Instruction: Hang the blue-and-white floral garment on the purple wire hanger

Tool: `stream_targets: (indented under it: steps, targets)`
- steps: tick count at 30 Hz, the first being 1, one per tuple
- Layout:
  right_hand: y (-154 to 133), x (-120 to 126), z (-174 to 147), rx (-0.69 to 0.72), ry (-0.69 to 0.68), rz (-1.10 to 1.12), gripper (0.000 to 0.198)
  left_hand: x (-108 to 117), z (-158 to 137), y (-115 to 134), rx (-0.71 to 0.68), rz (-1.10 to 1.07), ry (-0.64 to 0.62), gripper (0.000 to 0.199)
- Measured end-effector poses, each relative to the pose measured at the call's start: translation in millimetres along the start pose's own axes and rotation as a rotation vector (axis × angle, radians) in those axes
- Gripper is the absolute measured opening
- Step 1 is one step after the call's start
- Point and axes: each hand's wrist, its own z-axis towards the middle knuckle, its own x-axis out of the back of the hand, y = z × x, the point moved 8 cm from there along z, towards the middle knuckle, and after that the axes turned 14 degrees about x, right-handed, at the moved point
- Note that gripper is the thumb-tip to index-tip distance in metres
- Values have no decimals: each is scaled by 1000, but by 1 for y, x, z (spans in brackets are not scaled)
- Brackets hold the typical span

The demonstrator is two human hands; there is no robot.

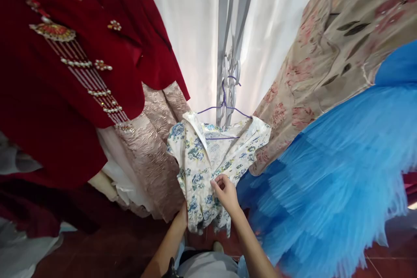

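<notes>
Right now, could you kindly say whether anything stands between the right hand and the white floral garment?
Nothing visible does: the right hand is at the white floral garment, seemingly touching its front.

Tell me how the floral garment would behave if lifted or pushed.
The floral garment is likely floppy: its cloth creases and its hem droops. It is probably light, being carried on a thin purple hanger. Pushed, it may swing, since the hanger seems to hang by its hook.
</notes>
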Motion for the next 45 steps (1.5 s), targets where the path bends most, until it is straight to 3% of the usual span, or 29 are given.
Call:
stream_targets:
  steps: [4,7,9,12,14,16,18,21,24,27,32,37,40,43,45]
  targets:
    - [-13,0,18,23,-144,-175,26,17,-3,-27,57,-38,51,70]
    - [-20,-5,26,41,-206,-206,22,24,-8,-35,13,-33,131,73]
    - [-21,-9,26,29,-236,-141,23,37,-17,-30,-143,43,336,70]
    - [-18,-14,14,-80,-288,116,28,55,-44,-19,-444,158,759,60]
    - [-16,-17,-2,-193,-303,298,31,47,-52,-13,-605,313,841,51]
    - [-18,-18,-16,-272,-288,433,32,20,-41,-8,-686,578,699,40]
    - [-25,-18,-25,-307,-266,525,31,-7,-22,-6,-675,784,535,26]
    - [-39,-14,-21,-322,-242,592,28,-29,0,2,-653,849,485,11]
    - [-57,8,12,-299,-118,612,26,-42,14,1,-616,864,425,14]
    - [-85,36,62,-231,7,643,24,-42,23,-13,-503,931,379,27]
    - [-153,56,139,-56,40,677,21,-33,32,-26,-428,992,335,35]
    - [-189,62,169,36,106,626,18,-29,41,-33,-384,1027,186,32]
    - [-188,65,163,72,146,590,19,-30,27,11,-599,948,155,17]
    - [-183,66,152,121,167,516,21,-43,-12,110,-992,783,242,26]
    - [-182,66,146,173,189,461,22,-71,-46,182,-1268,753,285,26]
